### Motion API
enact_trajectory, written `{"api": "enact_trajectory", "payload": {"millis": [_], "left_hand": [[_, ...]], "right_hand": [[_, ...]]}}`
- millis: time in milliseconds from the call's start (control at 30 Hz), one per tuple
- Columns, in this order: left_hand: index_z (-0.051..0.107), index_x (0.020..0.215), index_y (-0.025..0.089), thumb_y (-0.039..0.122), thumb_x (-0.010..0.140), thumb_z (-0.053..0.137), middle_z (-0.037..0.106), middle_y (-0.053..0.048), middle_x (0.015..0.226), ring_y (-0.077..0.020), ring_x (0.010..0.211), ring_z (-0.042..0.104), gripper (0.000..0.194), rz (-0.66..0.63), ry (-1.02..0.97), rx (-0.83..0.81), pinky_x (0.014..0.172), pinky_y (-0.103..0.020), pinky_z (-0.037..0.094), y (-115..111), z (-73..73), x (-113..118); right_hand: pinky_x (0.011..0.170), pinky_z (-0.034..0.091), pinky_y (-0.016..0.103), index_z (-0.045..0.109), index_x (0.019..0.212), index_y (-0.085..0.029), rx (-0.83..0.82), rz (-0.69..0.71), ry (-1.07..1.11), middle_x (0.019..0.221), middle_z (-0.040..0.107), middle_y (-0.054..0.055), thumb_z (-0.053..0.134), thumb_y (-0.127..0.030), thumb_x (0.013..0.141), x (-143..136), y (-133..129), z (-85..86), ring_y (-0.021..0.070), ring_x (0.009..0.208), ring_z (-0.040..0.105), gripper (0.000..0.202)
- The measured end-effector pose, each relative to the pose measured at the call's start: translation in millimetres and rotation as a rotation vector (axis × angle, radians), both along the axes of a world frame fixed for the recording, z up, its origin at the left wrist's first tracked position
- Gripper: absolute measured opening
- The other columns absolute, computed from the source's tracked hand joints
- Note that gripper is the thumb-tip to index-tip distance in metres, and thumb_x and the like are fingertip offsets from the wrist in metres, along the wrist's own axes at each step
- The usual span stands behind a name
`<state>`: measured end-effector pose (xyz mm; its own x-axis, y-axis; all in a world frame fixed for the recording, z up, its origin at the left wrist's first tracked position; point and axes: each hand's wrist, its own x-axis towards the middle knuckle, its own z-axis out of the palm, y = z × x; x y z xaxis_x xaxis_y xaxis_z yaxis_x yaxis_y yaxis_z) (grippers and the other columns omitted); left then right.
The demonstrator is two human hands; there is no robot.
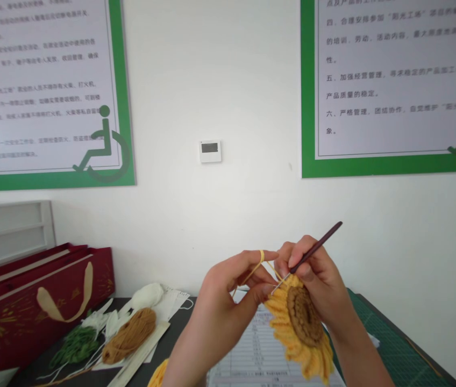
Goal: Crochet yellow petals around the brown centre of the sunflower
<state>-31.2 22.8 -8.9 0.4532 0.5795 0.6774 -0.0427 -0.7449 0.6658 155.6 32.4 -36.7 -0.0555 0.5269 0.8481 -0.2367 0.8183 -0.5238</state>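
A crocheted sunflower point(303, 320) with yellow petals and a brown centre hangs between my two hands. My left hand point(238, 293) pinches its upper left edge between thumb and fingers. Yellow yarn point(262, 257) loops round the left index finger and runs down to the work. Between the fingers of my right hand point(316, 274) is a crochet hook point(317, 246) with a dark handle, its thin metal tip at the petal edge by my left thumb. The right hand's lower fingers are partly hidden behind the flower.
Dark red gift bags point(50, 301) stand at the left. Near them lie a brown yarn skein point(130, 336), green yarn point(75, 344) and white yarn point(147, 295). Printed paper point(248, 349) lies under my hands, a green cutting mat point(393, 344) to the right. The wall carries a small thermostat-like panel point(210, 151).
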Motion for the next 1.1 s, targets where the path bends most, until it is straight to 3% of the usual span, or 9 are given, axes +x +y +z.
{"api": "enact_trajectory", "payload": {"millis": [100,200,433,567,633,767,867,1100], "left_hand": [[0.075,0.119,0.022,0.010,0.089,0.071,0.070,-0.001,0.082,-0.0139,0.070,0.063,0.033,-0.094,-0.079,-0.129,0.066,-0.027,0.055,3.2,2.6,1.4],[0.074,0.117,0.019,0.013,0.089,0.072,0.068,-0.001,0.078,-0.0134,0.067,0.060,0.029,-0.095,-0.139,-0.206,0.057,-0.023,0.051,5.0,5.2,-0.3],[0.077,0.117,0.021,0.009,0.086,0.074,0.072,-0.003,0.083,-0.0147,0.079,0.065,0.033,-0.056,-0.191,-0.176,0.074,-0.026,0.053,3.7,6.2,-2.0],[0.078,0.113,0.021,0.007,0.083,0.078,0.070,-0.001,0.079,-0.0132,0.075,0.063,0.034,-0.139,-0.252,-0.260,0.067,-0.022,0.052,2.6,5.5,0.4],[0.078,0.113,0.020,0.009,0.083,0.079,0.069,-0.002,0.079,-0.0129,0.071,0.061,0.032,-0.174,-0.273,-0.289,0.061,-0.021,0.051,2.3,5.3,1.7],[0.079,0.112,0.022,0.013,0.085,0.079,0.072,-0.005,0.090,-0.0131,0.075,0.061,0.029,-0.228,-0.309,-0.328,0.059,-0.020,0.051,4.0,4.4,6.0],[0.081,0.107,0.020,0.015,0.081,0.084,0.072,-0.003,0.079,-0.0124,0.069,0.061,0.026,-0.315,-0.305,-0.373,0.056,-0.020,0.048,9.3,2.4,10.3],[0.080,0.104,0.019,0.020,0.076,0.087,0.071,-0.002,0.074,-0.0121,0.060,0.059,0.029,-0.423,-0.316,-0.445,0.053,-0.022,0.046,20.2,-5.3,18.2]], "right_hand": [[0.060,0.042,0.028,0.056,0.093,-0.027,0.019,-0.012,0.005,0.077,0.060,-0.001,0.057,-0.049,0.100,-3.1,-0.4,0.5,0.0155,0.066,0.053,0.023],[0.064,0.043,0.028,0.061,0.096,-0.027,0.087,-0.108,0.028,0.081,0.062,0.000,0.059,-0.038,0.101,-8.6,-2.3,1.4,0.0158,0.072,0.057,0.013],[0.068,0.044,0.032,0.065,0.100,-0.029,0.266,-0.290,0.120,0.081,0.066,0.001,0.060,-0.032,0.101,-19.1,-7.5,-1.7,0.0181,0.077,0.061,0.005],[0.073,0.044,0.034,0.064,0.101,-0.029,0.287,-0.349,0.191,0.083,0.066,0.001,0.060,-0.031,0.102,-23.1,-8.5,-4.2,0.0189,0.080,0.061,0.004],[0.073,0.045,0.034,0.062,0.099,-0.030,0.230,-0.298,0.256,0.082,0.065,0.001,0.060,-0.035,0.101,-26.3,-9.1,-3.9,0.0186,0.079,0.060,0.005],[0.069,0.046,0.032,0.057,0.092,-0.031,0.049,-0.012,0.357,0.078,0.060,-0.002,0.062,-0.048,0.098,-33.7,-11.6,-1.2,0.0174,0.072,0.054,0.018],[0.065,0.048,0.032,0.055,0.089,-0.031,-0.056,0.148,0.360,0.075,0.057,-0.003,0.064,-0.054,0.095,-37.1,-14.8,1.0,0.0169,0.067,0.051,0.025],[0.057,0.048,0.029,0.055,0.084,-0.030,-0.104,0.287,0.340,0.068,0.056,-0.006,0.074,-0.055,0.087,-35.6,-15.1,4.1,0.0139,0.057,0.049,0.031]]}}
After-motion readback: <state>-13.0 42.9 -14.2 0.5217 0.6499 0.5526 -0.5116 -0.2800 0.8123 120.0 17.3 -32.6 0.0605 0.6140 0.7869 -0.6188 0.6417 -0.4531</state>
